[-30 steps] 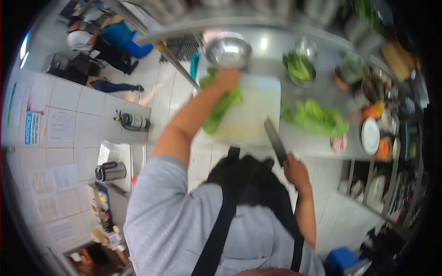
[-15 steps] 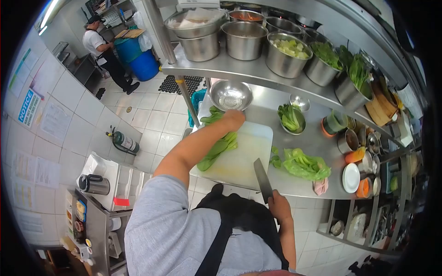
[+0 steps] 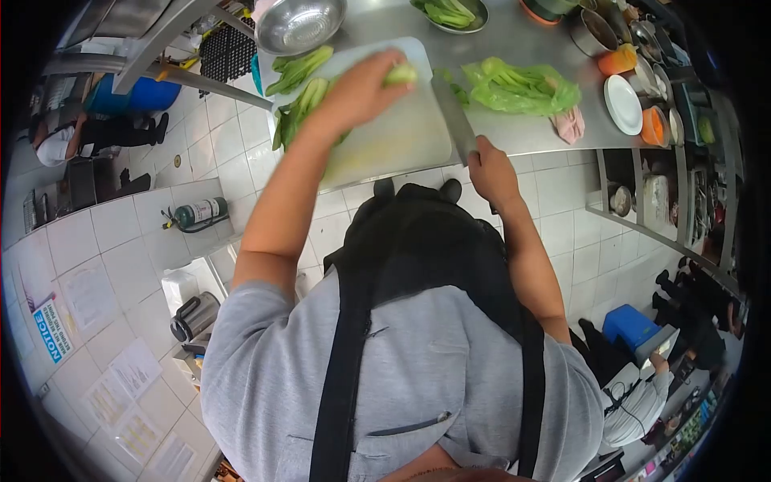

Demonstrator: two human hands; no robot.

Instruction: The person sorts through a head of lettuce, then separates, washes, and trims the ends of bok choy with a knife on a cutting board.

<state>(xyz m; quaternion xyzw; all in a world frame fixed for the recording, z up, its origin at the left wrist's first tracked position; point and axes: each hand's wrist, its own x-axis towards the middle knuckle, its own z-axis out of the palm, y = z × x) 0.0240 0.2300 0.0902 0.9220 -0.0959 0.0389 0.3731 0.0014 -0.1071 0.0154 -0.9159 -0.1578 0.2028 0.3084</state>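
Left hand (image 3: 357, 84) clenched round a bok choy (image 3: 399, 75) stem on the white cutting board (image 3: 401, 132). Right hand (image 3: 490, 169) grips knife (image 3: 454, 120) (blade on board's right edge). Blue wall sign (image 3: 50, 337), lower left, reads "NOTICE".

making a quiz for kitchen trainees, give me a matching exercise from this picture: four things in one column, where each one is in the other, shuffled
Things:
1. knife
2. leafy green stalk
3. green plastic bag
4. empty steel bowl

Places:
A. on the steel counter, right of the cutting board
B. in the right hand
C. beyond the board's far left corner
D. under the left hand, on the board

Pairs: 1-B, 2-D, 3-A, 4-C
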